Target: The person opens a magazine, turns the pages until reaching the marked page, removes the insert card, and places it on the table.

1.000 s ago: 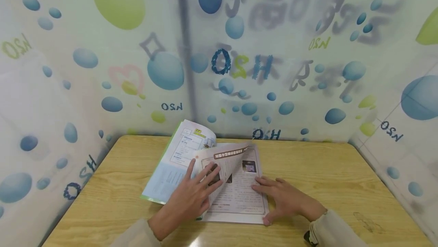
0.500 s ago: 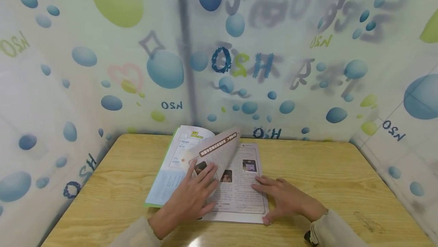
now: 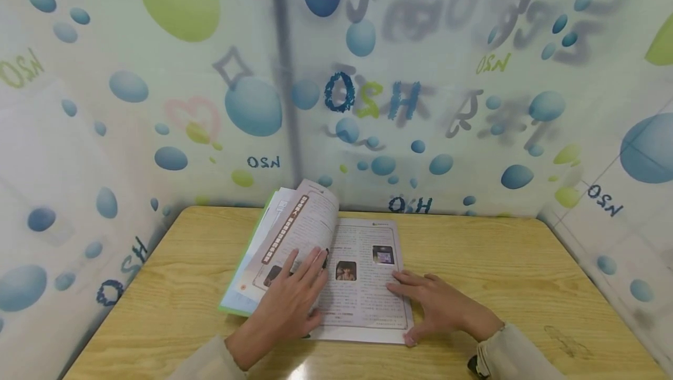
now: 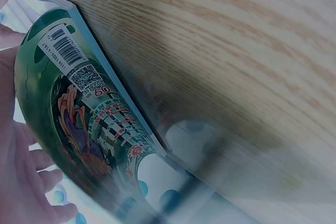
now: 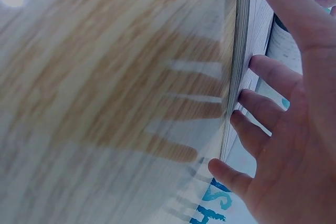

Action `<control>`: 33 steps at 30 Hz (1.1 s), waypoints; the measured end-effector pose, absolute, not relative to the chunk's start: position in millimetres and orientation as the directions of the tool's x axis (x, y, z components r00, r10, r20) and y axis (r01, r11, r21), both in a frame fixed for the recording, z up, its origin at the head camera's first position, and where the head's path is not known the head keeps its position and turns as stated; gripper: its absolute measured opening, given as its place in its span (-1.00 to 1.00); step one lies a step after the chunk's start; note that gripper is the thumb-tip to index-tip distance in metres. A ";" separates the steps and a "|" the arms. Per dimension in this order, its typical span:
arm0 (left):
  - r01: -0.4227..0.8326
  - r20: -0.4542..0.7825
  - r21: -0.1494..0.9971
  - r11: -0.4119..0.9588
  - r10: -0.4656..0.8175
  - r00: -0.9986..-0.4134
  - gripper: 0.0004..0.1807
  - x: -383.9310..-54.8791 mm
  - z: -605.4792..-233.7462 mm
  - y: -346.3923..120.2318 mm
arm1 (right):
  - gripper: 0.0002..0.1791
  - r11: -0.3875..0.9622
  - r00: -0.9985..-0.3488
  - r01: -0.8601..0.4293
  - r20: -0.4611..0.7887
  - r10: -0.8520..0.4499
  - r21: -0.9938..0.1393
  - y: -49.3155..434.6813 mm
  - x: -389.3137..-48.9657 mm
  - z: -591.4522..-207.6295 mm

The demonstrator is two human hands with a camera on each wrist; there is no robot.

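Nearest, a pale left sleeve (image 3: pixel 207 362) and a pale right sleeve (image 3: pixel 517 353) are being shown, a dark band (image 3: pixel 477 366) being visible at the right one. Between them and slightly farther, an open magazine (image 3: pixel 368 310) is being supported by the wood-grain counter (image 3: pixel 499 251), its right half lying flat and its illustrated cover (image 4: pixel 42 80) being bowed up at the left. Light, floppy handling is being suggested: the thin, probably slick sheets are seeming easily creased or torn, best being taken by an outer edge or corner while the stiffer page block (image 5: pixel 241 35) is being steadied. The left hand (image 3: pixel 291 304) is being laid over the curved pages (image 3: pixel 302 228) at the left, its fingers being spread, no pinch being plainly shown. The right hand (image 3: pixel 444 304) is being held loosely open, its fingertips touching the right edge and its thumb the near right corner. Farthest, a bubble-printed wall (image 3: pixel 336 47) is being seen.
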State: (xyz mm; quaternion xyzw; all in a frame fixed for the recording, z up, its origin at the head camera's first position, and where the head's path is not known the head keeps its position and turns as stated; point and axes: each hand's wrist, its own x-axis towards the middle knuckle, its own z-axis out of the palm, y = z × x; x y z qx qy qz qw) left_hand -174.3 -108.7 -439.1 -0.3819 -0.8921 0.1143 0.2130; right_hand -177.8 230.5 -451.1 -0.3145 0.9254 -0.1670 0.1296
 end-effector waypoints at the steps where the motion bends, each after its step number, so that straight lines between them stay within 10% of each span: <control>1: 0.634 0.292 -0.362 0.684 0.729 -0.619 -0.30 -173.8 -439.2 -109.0 | 0.17 0.743 -0.767 -0.544 -0.130 -0.629 -0.390 230.6 -177.6 -451.2; 33: 0.601 0.226 -0.294 0.743 0.665 -0.712 -0.44 -163.8 -449.1 -111.8 | 0.17 0.731 -0.756 -0.570 -0.110 -0.645 -0.375 234.5 -178.8 -454.0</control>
